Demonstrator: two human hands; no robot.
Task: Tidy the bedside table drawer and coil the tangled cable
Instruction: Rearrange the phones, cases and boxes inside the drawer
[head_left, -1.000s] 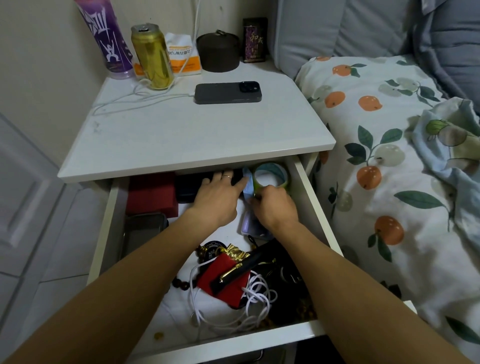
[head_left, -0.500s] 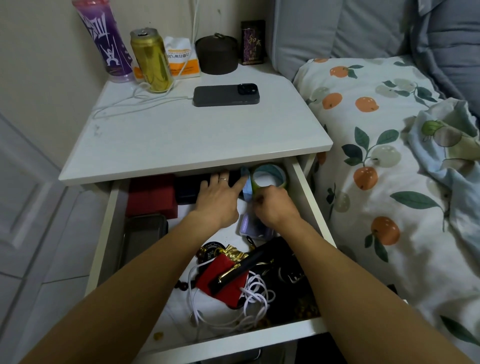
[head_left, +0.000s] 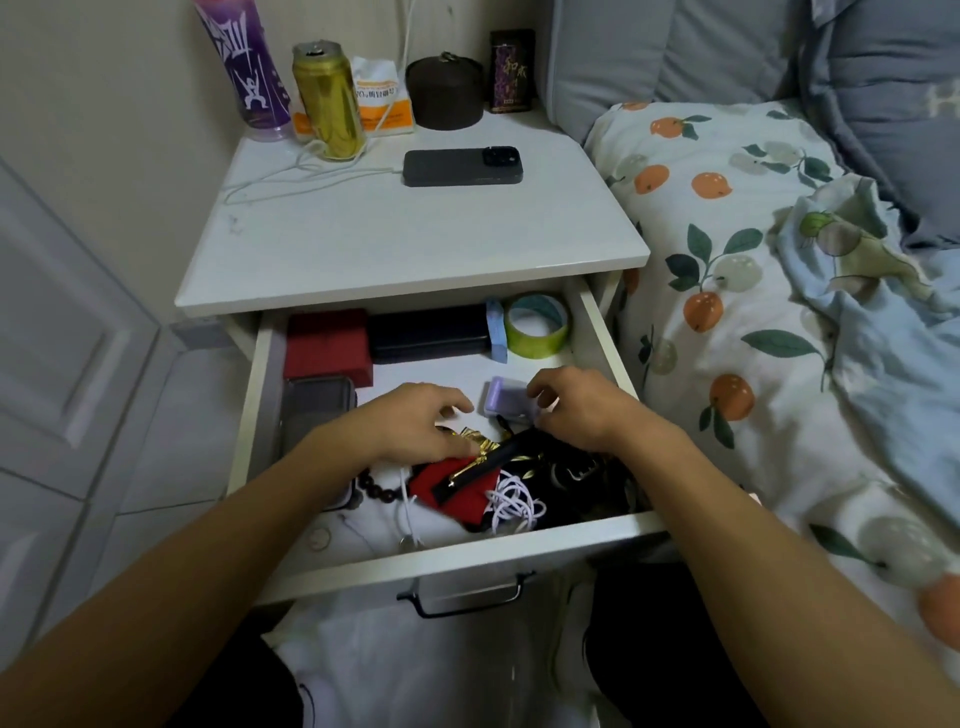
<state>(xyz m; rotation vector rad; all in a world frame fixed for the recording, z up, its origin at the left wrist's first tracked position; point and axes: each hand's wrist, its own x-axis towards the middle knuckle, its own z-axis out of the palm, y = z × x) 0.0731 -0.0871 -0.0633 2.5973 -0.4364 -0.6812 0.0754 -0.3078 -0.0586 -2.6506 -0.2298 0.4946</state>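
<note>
Drawer stands pulled well out under the counter, its back row already in order: red box, black case, blue strip and tape roll side by side along the back wall. The front half holds the mess, a red pouch, a black pouch, dark beads and the white cable, which lies tangled among them near the front wall.

Both hands hang above the middle of the drawer. The left hand has its fingers loosely curled over the gold trim of the pile and seems to hold nothing. The right hand is loosely curled just beside the purple case; whether its fingers touch it I cannot tell.

Best move, as I judge it: lift the pouches off the cable first, park them against the back row, then find one plug end and wind from there, not tugging at the loops while they are trapped.

A second ago both hands were deep at the back, by the blue strip and tape roll. They have since drawn back toward the front, the purple case now lies uncovered, and the view has tipped lower, showing the drawer's handle.
</note>
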